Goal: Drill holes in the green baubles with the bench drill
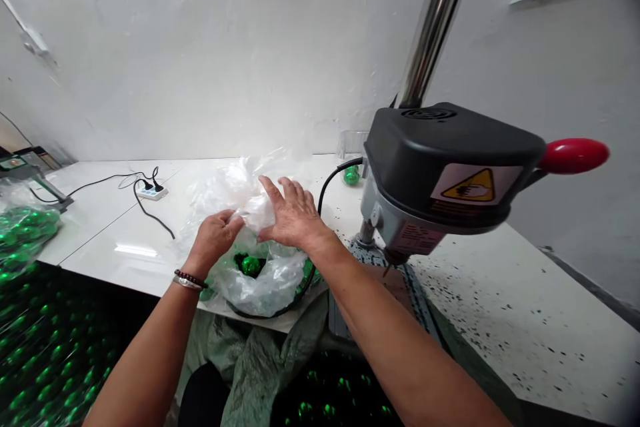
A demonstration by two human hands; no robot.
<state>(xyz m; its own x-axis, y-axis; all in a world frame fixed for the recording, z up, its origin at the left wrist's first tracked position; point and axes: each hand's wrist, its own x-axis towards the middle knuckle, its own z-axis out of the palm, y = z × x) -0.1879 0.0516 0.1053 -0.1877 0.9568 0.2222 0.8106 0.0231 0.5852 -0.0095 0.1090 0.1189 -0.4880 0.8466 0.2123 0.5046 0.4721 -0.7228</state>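
A clear plastic bag [273, 280] stands on the white table with its mouth open toward me. Down inside it, a shiny green ball [251, 265] shows against a dark hollow. My left hand [217, 237], with beads and a bangle at the wrist, pinches the crumpled upper edge of the bag. My right hand [293, 213] is open over the bag's far side, fingers spread and thumb apart, against the bunched film. Part of the film behind both hands is hidden.
A bench drill press [450, 173] with a red-knobbed handle [575, 155] stands close right, dark chips around it. Its black cable [324, 193] loops past the bag. Behind are another green ball [351, 175] and a power strip [152, 192]. Bagged green balls [25, 233] lie left.
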